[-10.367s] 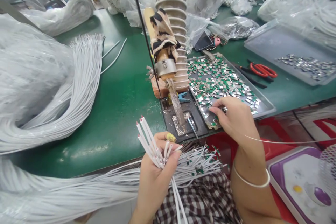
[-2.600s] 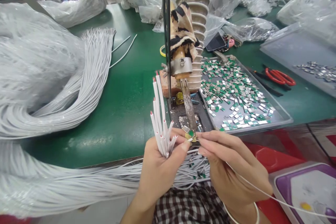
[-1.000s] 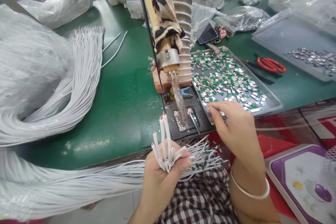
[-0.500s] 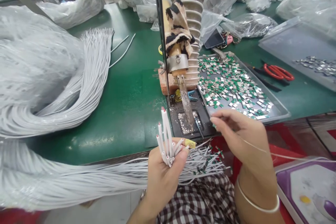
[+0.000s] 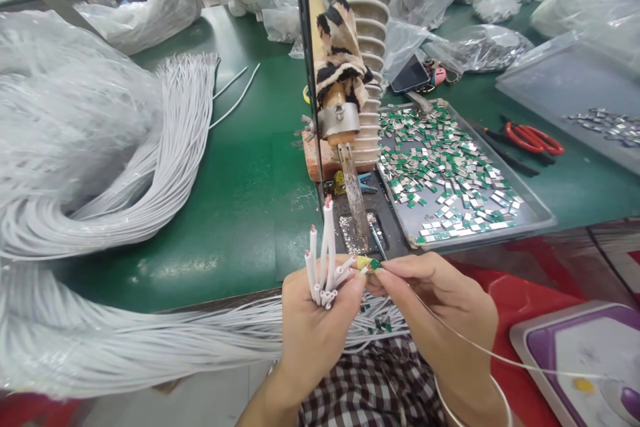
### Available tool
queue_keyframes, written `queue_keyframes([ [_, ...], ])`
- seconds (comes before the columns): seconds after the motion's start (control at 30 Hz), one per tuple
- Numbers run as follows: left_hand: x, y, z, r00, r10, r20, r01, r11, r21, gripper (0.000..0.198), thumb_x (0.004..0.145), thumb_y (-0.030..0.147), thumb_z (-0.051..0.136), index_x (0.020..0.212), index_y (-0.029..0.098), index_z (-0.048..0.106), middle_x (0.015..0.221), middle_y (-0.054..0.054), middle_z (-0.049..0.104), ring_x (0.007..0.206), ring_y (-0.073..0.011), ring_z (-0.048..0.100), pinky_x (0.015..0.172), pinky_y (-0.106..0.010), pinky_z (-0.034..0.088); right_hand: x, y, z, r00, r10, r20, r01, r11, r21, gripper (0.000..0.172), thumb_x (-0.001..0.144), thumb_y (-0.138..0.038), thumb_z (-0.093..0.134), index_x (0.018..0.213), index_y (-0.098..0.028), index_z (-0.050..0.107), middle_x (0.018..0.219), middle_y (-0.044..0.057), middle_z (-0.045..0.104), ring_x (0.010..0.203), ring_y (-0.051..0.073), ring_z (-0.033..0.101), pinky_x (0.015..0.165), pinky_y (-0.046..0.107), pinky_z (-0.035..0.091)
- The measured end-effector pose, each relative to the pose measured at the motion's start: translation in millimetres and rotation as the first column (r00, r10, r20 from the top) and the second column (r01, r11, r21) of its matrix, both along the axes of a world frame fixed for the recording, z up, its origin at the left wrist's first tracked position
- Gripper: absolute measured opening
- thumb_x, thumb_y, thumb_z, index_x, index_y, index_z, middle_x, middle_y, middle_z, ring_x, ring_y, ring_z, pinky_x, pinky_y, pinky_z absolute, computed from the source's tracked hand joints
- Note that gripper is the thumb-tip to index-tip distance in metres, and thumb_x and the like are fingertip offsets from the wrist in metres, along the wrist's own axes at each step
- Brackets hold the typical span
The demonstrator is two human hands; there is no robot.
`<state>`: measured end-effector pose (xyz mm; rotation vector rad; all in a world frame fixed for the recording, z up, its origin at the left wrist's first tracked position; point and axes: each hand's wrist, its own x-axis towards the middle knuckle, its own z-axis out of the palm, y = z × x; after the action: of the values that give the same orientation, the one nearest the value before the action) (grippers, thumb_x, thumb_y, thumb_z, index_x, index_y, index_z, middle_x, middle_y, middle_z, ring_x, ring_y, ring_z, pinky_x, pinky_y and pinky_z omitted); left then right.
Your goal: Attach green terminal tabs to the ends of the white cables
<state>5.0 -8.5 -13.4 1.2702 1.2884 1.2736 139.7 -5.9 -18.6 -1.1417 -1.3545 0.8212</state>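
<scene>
My left hand point(image 5: 313, 343) is closed round a bunch of white cables point(image 5: 328, 247), whose cut ends with reddish cores stick up above the fist. One finger of that hand wears a yellow wrap point(image 5: 362, 263). Pinched between thumb and finger of my right hand point(image 5: 445, 310) is a small green circuit board point(image 5: 375, 264), close against a cable end at the left fingertips. Thin solder wire point(image 5: 480, 349) trails from the right hand. Just beyond both hands, the soldering iron tip point(image 5: 354, 197) points down over a dark holder with solder bits point(image 5: 350, 240).
A tray point(image 5: 543, 221) of many small boards lies to the right, beside red-handled pliers point(image 5: 535, 138). White cable bundles point(image 5: 175, 167) cover the left side. A ribbed duct point(image 5: 367, 33) rises behind the iron. At lower right sits a purple-and-white stool-like object point(image 5: 530, 340).
My right hand has moved left and down from the tray's near edge to the left fingertips, bringing the circuit board to the cables. The left hand stays nearly in place.
</scene>
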Motion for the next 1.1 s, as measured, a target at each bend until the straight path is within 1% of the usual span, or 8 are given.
queue_keyframes([
  [0.17,1.3,0.5,2.7,0.998,0.051,-0.031,-0.052,0.998,-0.019,0.018,0.081,0.014,0.060,0.065,0.018,0.067,0.057,0.000,0.063,0.075,-0.0194,0.067,0.064,-0.025,0.051,3.7,-0.9,-1.4,0.992,-0.030,0.120,0.018,0.995,0.102,0.017,0.086,-0.010,0.065,0.093,-0.025,0.068,0.078,-0.004,0.071,0.064,0.009,0.068,0.061,0.017,0.058],
  [0.27,1.3,2.2,4.6,0.996,0.078,-0.046,-0.079,0.997,-0.019,0.018,0.080,0.016,0.061,0.063,0.018,0.066,0.070,-0.003,0.070,0.074,-0.0189,0.065,0.064,-0.026,0.050,6.3,0.0,-3.0,0.982,-0.102,0.157,0.065,0.972,0.226,0.020,0.084,-0.008,0.066,0.095,-0.024,0.069,0.082,-0.001,0.073,0.069,0.013,0.069,0.064,0.024,0.060],
  [0.4,0.0,5.3,6.5,0.991,0.096,-0.091,-0.098,0.995,-0.010,0.018,0.079,0.016,0.062,0.061,0.018,0.065,0.079,-0.004,0.073,0.074,-0.0190,0.065,0.062,-0.026,0.048,8.5,-1.0,-5.3,0.945,-0.228,0.233,0.159,0.947,0.279,0.029,0.085,-0.005,0.063,0.104,-0.026,0.070,0.084,0.000,0.075,0.072,0.016,0.072,0.066,0.029,0.062],
  [0.57,-1.3,11.0,9.7,0.990,0.085,-0.111,-0.086,0.996,-0.007,0.020,0.079,0.016,0.061,0.060,0.019,0.063,0.061,-0.001,0.064,0.071,-0.0191,0.063,0.056,-0.025,0.045,7.8,-1.7,-6.2,0.902,-0.249,0.353,0.069,0.890,0.451,0.040,0.083,-0.003,0.067,0.114,-0.026,0.070,0.108,0.003,0.074,0.092,0.020,0.072,0.080,0.032,0.064],
  [0.67,-1.5,14.7,11.7,0.990,0.062,-0.127,-0.062,0.998,0.005,0.022,0.080,0.017,0.060,0.058,0.019,0.061,0.052,0.001,0.055,0.067,-0.0189,0.061,0.053,-0.024,0.043,3.8,1.6,-2.8,0.867,-0.290,0.406,0.062,0.870,0.489,0.045,0.081,0.000,0.068,0.117,-0.026,0.070,0.110,0.003,0.073,0.093,0.019,0.071,0.085,0.031,0.063],
  [0.87,-2.5,14.9,13.7,0.984,0.119,-0.135,-0.117,0.993,0.022,0.020,0.079,0.018,0.062,0.059,0.019,0.062,0.071,-0.003,0.068,0.074,-0.0192,0.063,0.053,-0.024,0.044,-3.4,5.7,8.1,0.883,-0.306,0.356,0.084,0.848,0.522,0.035,0.080,0.002,0.067,0.107,-0.020,0.074,0.103,0.005,0.073,0.090,0.016,0.071,0.085,0.024,0.061],
  [1.0,-4.6,11.1,11.7,0.991,0.082,-0.107,-0.083,0.997,-0.004,0.019,0.081,0.018,0.061,0.062,0.020,0.063,0.057,0.000,0.060,0.077,-0.0215,0.065,0.058,-0.026,0.048,1.8,2.5,6.2,0.887,-0.235,0.397,0.018,0.878,0.479,0.037,0.081,0.001,0.067,0.111,-0.021,0.071,0.106,0.004,0.072,0.093,0.016,0.069,0.085,0.027,0.061],
  [1.1,-5.4,9.5,9.1,0.991,0.071,-0.116,-0.072,0.997,-0.004,0.018,0.081,0.018,0.061,0.063,0.019,0.064,0.063,-0.002,0.065,0.077,-0.0216,0.065,0.060,-0.027,0.049,5.4,1.4,2.9,0.917,-0.146,0.371,-0.029,0.904,0.426,0.034,0.083,0.000,0.064,0.111,-0.019,0.069,0.108,0.005,0.070,0.097,0.017,0.068,0.085,0.029,0.059],
])
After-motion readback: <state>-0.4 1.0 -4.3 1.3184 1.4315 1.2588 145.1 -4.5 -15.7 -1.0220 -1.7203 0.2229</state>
